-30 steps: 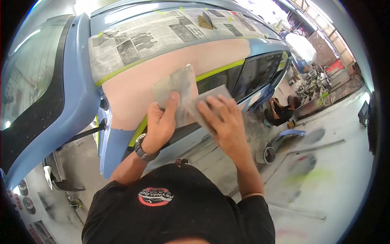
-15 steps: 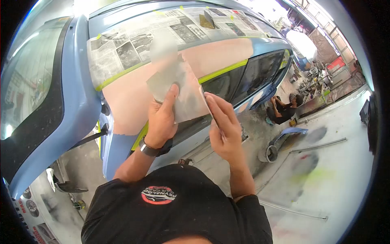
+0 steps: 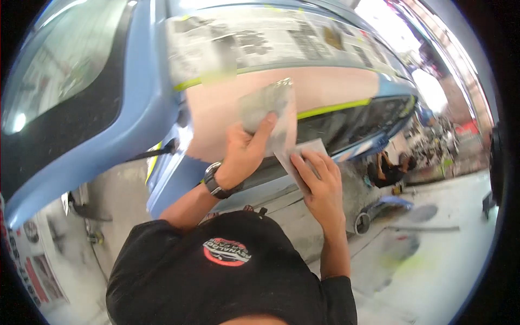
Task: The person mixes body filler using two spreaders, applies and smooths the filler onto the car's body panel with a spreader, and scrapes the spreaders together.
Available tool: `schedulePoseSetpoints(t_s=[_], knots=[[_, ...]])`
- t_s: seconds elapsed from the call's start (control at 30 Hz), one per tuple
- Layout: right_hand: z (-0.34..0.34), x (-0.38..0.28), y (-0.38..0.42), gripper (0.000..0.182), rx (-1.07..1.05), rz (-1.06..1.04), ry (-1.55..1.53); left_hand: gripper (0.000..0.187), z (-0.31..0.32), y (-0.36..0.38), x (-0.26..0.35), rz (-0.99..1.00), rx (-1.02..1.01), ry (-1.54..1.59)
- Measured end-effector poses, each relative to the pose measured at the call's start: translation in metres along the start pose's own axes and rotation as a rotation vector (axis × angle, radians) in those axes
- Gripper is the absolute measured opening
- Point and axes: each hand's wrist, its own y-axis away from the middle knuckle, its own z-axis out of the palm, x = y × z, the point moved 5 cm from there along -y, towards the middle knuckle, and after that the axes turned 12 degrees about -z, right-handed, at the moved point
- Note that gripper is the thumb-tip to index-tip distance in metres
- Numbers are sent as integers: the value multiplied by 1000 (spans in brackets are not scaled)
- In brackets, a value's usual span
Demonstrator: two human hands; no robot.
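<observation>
My left hand [image 3: 246, 154], with a watch on the wrist, grips a flat greyish mixing plate [image 3: 281, 100], thumb pressed on its face. Smeared pale material shows on the plate. My right hand [image 3: 320, 179] is closed on a thin, flat rectangular spreader [image 3: 311, 145], its fingers laid along the face. The spreader's upper left edge is right at the plate's lower right corner. Behind both hands runs a pinkish coated strip [image 3: 216, 116] along the roof side of a blue car [image 3: 143, 92].
Newspaper [image 3: 254, 46] covers the roof, edged with yellow-green tape [image 3: 336, 108]. The raised tailgate [image 3: 65, 130] is at the left. Another person [image 3: 392, 170] crouches beside the car at the right. A bucket [image 3: 362, 222] and a blue curved panel [image 3: 387, 205] rest on the floor.
The view has shifted, so the car appears further right. My right hand has turned, and the spreader now shows its flat face by the plate's lower corner instead of along its right edge.
</observation>
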Motion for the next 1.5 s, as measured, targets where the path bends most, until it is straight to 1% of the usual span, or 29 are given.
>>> schedulePoseSetpoints(t_s=[0.1, 0.17, 0.23, 0.27, 0.3, 0.33, 0.37, 0.4, 0.43, 0.5, 0.53, 0.57, 0.6, 0.67, 0.73, 0.77, 0.83, 0.87, 0.93, 0.97, 1.07, 1.17, 1.27, 1.37, 1.47, 1.5], knots=[[33, 22, 25, 57, 15, 96, -583, 20, -29, 9, 20, -2, 142, 55], [36, 67, 63, 51, 241, 535, -723, 22, -49, 13, 33, 12, 204, 55], [5, 94, 77, 45, 468, 718, -716, 23, -88, 25, 32, 15, 235, -96], [4, 112, 97, 44, 630, 777, -762, 25, -106, 34, 23, -10, 277, -59], [3, 130, 118, 45, 801, 820, -800, 27, -126, 47, 14, -40, 263, -66], [-2, 136, 107, 47, 1119, 781, -1140, 29, -143, 60, 4, -82, 284, -127], [-3, 147, 109, 46, 1169, 794, -1125, 32, -159, 73, -8, -121, 287, -181], [-4, 162, 119, 45, 1222, 802, -1095, 35, -183, 86, -30, -202, 265, -174], [-6, 181, 128, 44, 1270, 803, -1065, 33, -192, 95, -38, -185, 276, -153], [-9, 221, 133, 40, 1090, 763, -929, 33, -240, 117, -73, -256, 220, -417], [-15, 228, 120, 38, 1077, 789, -889, 35, -263, 127, -88, -282, 197, -538], [-20, 234, 104, 37, 1064, 813, -855, 34, -271, 130, -93, -210, 178, -691], [-27, 247, 90, 35, 880, 791, -709, 34, -278, 134, -97, -133, 170, -842], [-40, 273, 60, 39, 633, 809, -487, 33, -277, 146, -100, 222, 155, -1235], [-60, 273, 4, 46, 408, 666, -90, 31, -270, 140, -95, -148, 390, -621], [-59, 297, -9, 48, 377, 613, -53, 32, -267, 140, -102, -330, 486, -303], [-47, 349, -27, 53, 304, 506, 13, 29, -270, 147, -116, -244, 514, -273], [-46, 362, -37, 53, 260, 526, 73, 28, -271, 151, -124, -200, 532, -258], [-39, 385, -52, 54, 173, 566, 187, 29, -265, 154, -124, -227, 534, -200], [-32, 405, -53, 56, 164, 549, 217, 29, -263, 155, -121, -241, 534, -172], [-18, 434, -56, 57, 75, 553, 174, 30, -264, 165, -121, -222, 612, -253], [-17, 435, -62, 60, 77, 538, 249, 28, -271, 172, -123, -246, 634, -305], [-8, 460, -55, 62, 148, 363, 227, 29, -273, 174, -122, -220, 592, -359], [3, 465, -54, 63, 144, 304, 381, 32, -281, 178, -129, -228, 580, -408], [12, 439, -57, 62, 82, 453, 432, 34, -315, 193, -154, -286, 660, -327], [12, 433, -54, 62, 64, 465, 408, 34, -313, 192, -154, -259, 659, -323]])
